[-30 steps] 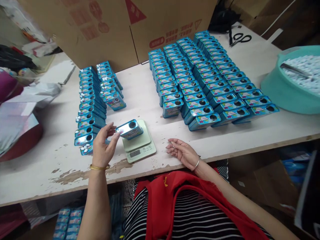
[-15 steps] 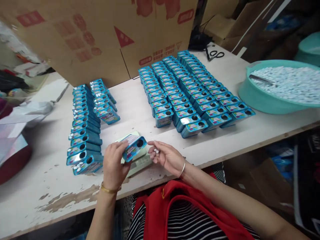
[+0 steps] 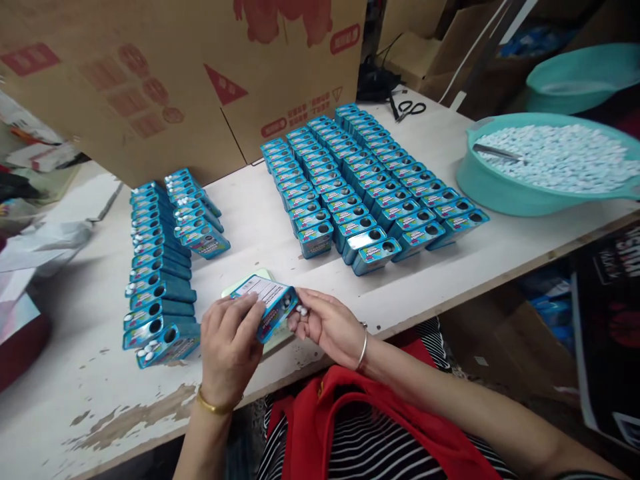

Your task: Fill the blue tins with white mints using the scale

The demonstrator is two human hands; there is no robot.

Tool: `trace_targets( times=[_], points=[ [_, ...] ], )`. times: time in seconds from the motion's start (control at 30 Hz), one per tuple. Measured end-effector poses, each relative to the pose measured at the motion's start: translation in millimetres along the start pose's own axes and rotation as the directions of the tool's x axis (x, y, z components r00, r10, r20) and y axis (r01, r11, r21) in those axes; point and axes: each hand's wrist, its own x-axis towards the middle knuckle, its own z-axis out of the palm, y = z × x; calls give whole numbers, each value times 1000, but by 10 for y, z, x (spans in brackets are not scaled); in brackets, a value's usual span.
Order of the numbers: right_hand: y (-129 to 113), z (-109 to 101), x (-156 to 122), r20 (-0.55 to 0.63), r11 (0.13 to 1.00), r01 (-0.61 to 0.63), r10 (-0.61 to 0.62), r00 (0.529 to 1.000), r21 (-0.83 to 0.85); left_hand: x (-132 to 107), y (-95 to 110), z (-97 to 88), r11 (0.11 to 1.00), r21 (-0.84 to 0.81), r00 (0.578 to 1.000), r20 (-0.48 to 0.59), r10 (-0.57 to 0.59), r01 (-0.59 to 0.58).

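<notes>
My left hand grips a small blue tin, tilted with its round opening toward my right hand. My right hand is cupped right against that opening, with a few small white tablets at its fingertips. Under the tin lies a pale green scale, mostly hidden by the tin and my left hand. A large block of like blue tins with open round holes stands on the white table to the right, and two shorter rows of tins stand to the left.
A teal basin full of white tablets, with a metal scoop in it, sits at the table's right end; another teal basin is behind it. A big cardboard box stands at the back. Black scissors lie far back. Crumpled paper lies at the left.
My left hand lifted the tin off the scale and tilted it toward me. My right hand rose from the table edge with tablets and came against the tin's opening.
</notes>
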Motion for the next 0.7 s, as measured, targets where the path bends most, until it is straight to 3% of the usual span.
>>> trace_targets(
  times=[0.17,0.37,0.53,0.7],
  points=[
    [4,-15,-7,-62,1000,-11,11,998,6,49,25,9,999,51,997,76,16,-20],
    [-94,68,-148,54,1000,26,-26,998,-7,117,106,-175,994,72,995,-47,85,-81],
    [-75,32,-107,-51,1000,-2,3,999,10,122,93,-105,992,103,996,58,65,-71],
    [-184,111,-228,41,1000,12,-12,999,4,214,179,-273,985,109,988,-54,143,-137]
  ],
)
